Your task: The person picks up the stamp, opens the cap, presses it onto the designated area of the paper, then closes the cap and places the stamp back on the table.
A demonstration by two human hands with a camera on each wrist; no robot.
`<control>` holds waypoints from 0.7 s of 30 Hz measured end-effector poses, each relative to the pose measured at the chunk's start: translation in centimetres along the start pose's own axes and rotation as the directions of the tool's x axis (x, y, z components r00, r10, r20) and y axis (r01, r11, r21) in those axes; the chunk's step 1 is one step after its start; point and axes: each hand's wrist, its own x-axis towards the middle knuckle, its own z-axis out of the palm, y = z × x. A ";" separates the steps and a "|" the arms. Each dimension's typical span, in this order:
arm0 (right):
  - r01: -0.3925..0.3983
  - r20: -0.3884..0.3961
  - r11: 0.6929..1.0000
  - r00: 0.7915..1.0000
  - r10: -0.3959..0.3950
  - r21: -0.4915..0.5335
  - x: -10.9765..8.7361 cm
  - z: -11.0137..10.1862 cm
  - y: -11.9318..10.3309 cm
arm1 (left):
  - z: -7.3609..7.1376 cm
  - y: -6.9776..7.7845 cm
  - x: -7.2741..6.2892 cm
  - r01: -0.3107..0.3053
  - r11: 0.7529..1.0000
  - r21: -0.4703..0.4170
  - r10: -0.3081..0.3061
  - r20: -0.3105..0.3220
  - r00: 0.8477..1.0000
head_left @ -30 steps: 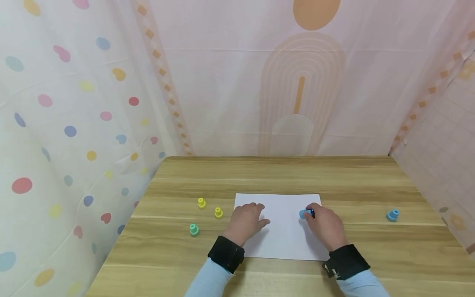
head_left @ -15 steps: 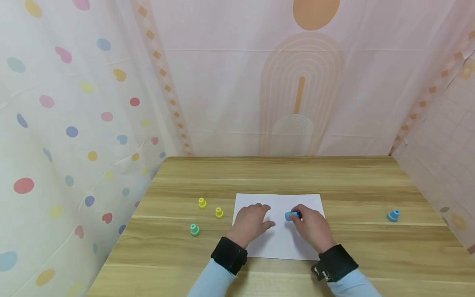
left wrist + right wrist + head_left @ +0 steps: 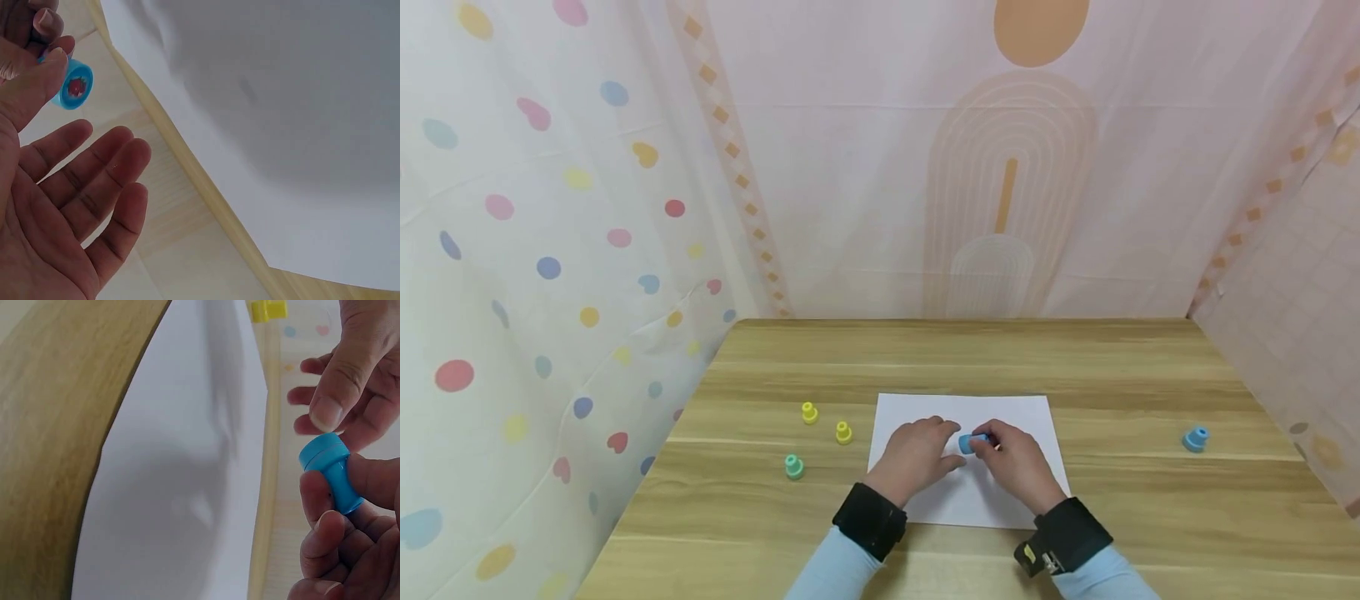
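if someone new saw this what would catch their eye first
Probably the blue stamp, pinched in the right hand above the white paper, with the left hand open close by. Next, two yellow stamps and a green stamp stand on the table left of the paper, with another blue stamp far to its right. The dotted curtain fills the left side.
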 end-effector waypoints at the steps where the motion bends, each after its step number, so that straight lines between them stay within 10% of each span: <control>1: -0.005 0.006 1.000 1.000 0.005 0.011 0.0 0.0 0.0 | 0.0 0.0 0.0 -0.005 1.000 0.002 0.005 0.000 1.000; 21: -0.056 0.083 0.988 0.996 0.045 0.143 -0.1 -0.1 -0.7 | -0.2 0.2 -0.1 -0.081 0.997 -0.005 0.080 -0.068 0.994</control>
